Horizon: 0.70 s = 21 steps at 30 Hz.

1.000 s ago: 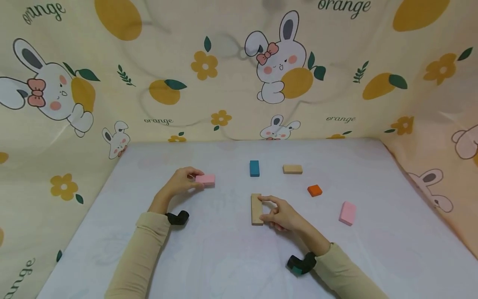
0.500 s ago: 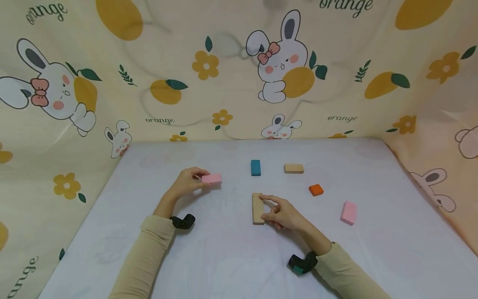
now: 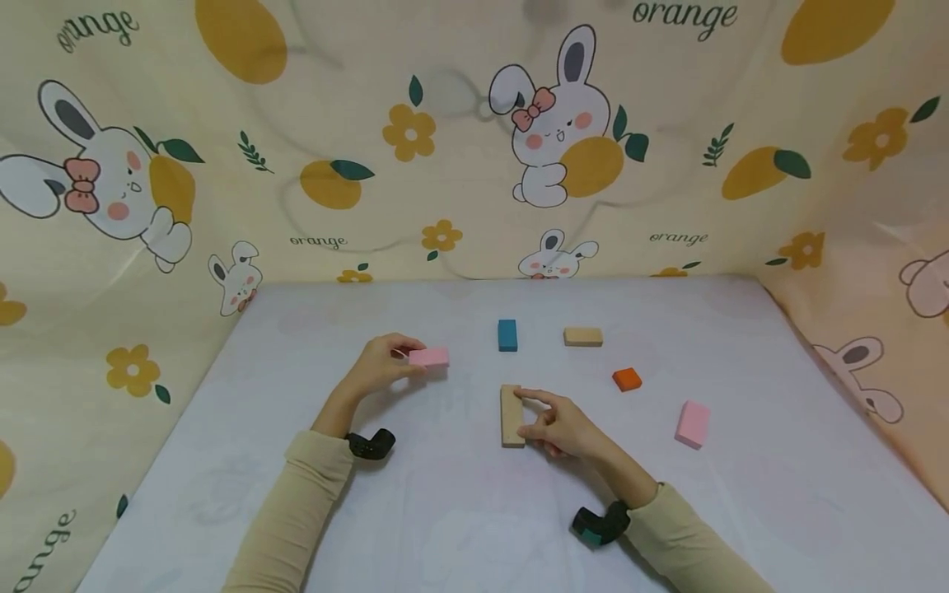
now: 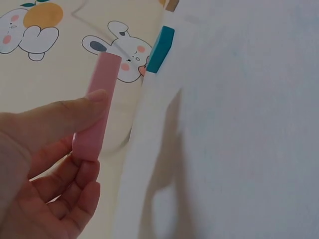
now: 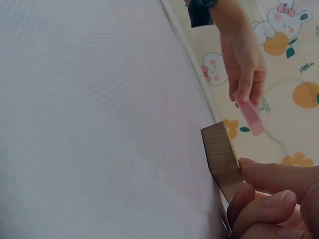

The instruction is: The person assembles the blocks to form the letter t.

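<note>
In the head view my left hand [image 3: 381, 362] pinches a pink block [image 3: 430, 357] by its left end. A shadow lies on the table beneath them. The left wrist view has the thumb [image 4: 75, 112] across the face of this block, with the fingers behind and below it. My right hand [image 3: 562, 424] holds a plain wooden block [image 3: 511, 416] that lies lengthwise, pointing away from me, on the table. Its index fingertip is at the block's far right corner and its thumb at the right side lower down. In the right wrist view, curled fingers [image 5: 264, 211] hide part of this block.
Beyond the hands lie a blue block [image 3: 507, 335] and a second wooden block [image 3: 583, 336]. An orange block [image 3: 627, 379] and another pink block [image 3: 693, 424] are to the right. A rabbit-print cloth [image 3: 445, 189] borders the white table [image 3: 445, 511].
My left hand has moved rightward with the pink block, nearer to the middle. The right hand and the wooden block keep their place.
</note>
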Each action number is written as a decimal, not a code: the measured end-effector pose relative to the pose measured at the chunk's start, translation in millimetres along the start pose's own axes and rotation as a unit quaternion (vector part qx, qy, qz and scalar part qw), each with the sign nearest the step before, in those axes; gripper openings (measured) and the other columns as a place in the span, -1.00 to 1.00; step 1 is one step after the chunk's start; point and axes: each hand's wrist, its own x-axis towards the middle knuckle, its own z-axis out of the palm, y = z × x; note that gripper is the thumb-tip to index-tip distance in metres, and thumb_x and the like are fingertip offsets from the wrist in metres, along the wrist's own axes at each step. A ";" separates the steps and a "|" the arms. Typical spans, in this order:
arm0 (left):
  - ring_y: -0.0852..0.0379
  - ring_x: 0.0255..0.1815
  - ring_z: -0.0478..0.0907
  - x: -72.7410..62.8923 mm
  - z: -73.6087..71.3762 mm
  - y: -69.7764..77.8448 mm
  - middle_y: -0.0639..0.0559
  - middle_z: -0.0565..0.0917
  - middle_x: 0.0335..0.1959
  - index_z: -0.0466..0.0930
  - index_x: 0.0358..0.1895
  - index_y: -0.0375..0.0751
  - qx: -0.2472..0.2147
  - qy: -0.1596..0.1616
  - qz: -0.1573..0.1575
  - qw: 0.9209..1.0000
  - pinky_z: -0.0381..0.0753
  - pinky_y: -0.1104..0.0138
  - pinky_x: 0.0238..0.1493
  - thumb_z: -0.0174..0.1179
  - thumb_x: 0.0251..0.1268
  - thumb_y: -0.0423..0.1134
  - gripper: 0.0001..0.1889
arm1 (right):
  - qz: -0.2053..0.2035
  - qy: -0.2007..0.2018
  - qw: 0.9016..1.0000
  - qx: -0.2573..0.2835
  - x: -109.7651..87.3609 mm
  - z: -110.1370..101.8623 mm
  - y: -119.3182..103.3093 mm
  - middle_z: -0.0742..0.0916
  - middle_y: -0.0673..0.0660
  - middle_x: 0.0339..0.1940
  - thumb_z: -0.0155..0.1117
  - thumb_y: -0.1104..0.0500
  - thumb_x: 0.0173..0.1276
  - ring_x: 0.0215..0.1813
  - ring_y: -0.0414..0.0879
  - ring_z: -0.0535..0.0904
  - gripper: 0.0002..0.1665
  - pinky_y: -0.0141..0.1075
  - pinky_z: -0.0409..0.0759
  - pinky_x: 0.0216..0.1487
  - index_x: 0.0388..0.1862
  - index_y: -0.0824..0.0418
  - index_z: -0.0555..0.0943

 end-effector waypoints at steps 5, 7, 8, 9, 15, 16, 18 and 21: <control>-0.11 0.03 0.57 -0.4 2.6 3.4 -0.26 0.68 -0.01 0.65 -0.01 -0.34 0.002 0.010 0.013 1.000 0.59 0.04 0.16 0.39 0.07 -0.33 -0.63 | -0.016 -0.007 1.000 0.008 -2.0 0.4 -0.4 0.43 -0.13 -0.75 0.32 0.20 0.28 -0.77 -0.33 0.27 -0.24 -0.57 0.25 -0.69 0.43 0.27 0.29; -0.10 0.03 0.56 -0.8 3.4 5.3 -0.25 0.69 -0.01 0.65 -0.01 -0.34 0.001 0.011 0.011 1.000 0.59 0.04 0.16 0.39 0.07 -0.33 -0.63 | -0.020 -0.008 1.000 0.014 -2.6 0.4 -0.7 0.43 -0.15 -0.76 0.34 0.18 0.27 -0.77 -0.35 0.28 -0.23 -0.57 0.26 -0.69 0.43 0.26 0.30; -0.10 0.03 0.56 -0.8 3.7 6.4 -0.24 0.68 -0.01 0.65 -0.01 -0.33 0.001 0.011 0.007 1.000 0.58 0.05 0.16 0.39 0.07 -0.33 -0.63 | -0.022 -0.008 1.000 0.014 -2.6 0.4 -1.1 0.43 -0.16 -0.76 0.34 0.18 0.27 -0.77 -0.34 0.28 -0.23 -0.57 0.26 -0.69 0.43 0.26 0.30; -0.09 0.03 0.56 -0.6 4.2 6.7 -0.24 0.68 -0.01 0.65 -0.01 -0.32 0.002 0.011 0.005 1.000 0.58 0.05 0.17 0.39 0.07 -0.33 -0.64 | -0.019 -0.007 1.000 0.012 -2.3 0.3 -1.1 0.43 -0.15 -0.76 0.34 0.18 0.27 -0.77 -0.34 0.28 -0.23 -0.57 0.26 -0.69 0.43 0.25 0.30; -0.08 0.02 0.56 0.3 7.3 8.1 -0.24 0.67 -0.01 0.65 -0.01 -0.32 0.009 0.012 -0.002 1.000 0.59 0.09 0.14 0.39 0.08 -0.31 -0.63 | -0.002 -0.002 1.000 -0.004 0.9 -0.2 -0.1 0.43 -0.09 -0.75 0.30 0.25 0.29 -0.77 -0.29 0.26 -0.23 -0.56 0.24 -0.70 0.45 0.27 0.27; -0.08 0.02 0.56 0.6 8.1 8.1 -0.24 0.67 -0.01 0.65 -0.01 -0.32 0.009 0.011 -0.001 1.000 0.59 0.10 0.14 0.39 0.08 -0.31 -0.63 | -0.003 -0.002 1.000 -0.005 1.1 -0.2 0.4 0.43 -0.09 -0.75 0.30 0.26 0.29 -0.77 -0.29 0.25 -0.24 -0.56 0.23 -0.70 0.45 0.28 0.26; -0.07 0.01 0.56 0.9 9.7 8.2 -0.23 0.68 -0.01 0.66 -0.01 -0.31 0.007 0.013 -0.002 1.000 0.60 0.11 0.13 0.40 0.07 -0.31 -0.63 | -0.004 -0.002 1.000 -0.003 1.0 -0.1 0.6 0.44 -0.09 -0.75 0.30 0.26 0.29 -0.78 -0.29 0.25 -0.23 -0.55 0.23 -0.71 0.45 0.28 0.26; -0.08 0.01 0.57 0.5 11.7 9.8 -0.23 0.68 -0.02 0.66 -0.02 -0.32 0.006 0.014 0.003 1.000 0.60 0.09 0.14 0.40 0.07 -0.32 -0.64 | -0.004 -0.003 1.000 0.001 0.4 0.3 -0.1 0.43 -0.10 -0.76 0.29 0.26 0.29 -0.78 -0.29 0.25 -0.24 -0.55 0.23 -0.71 0.45 0.27 0.26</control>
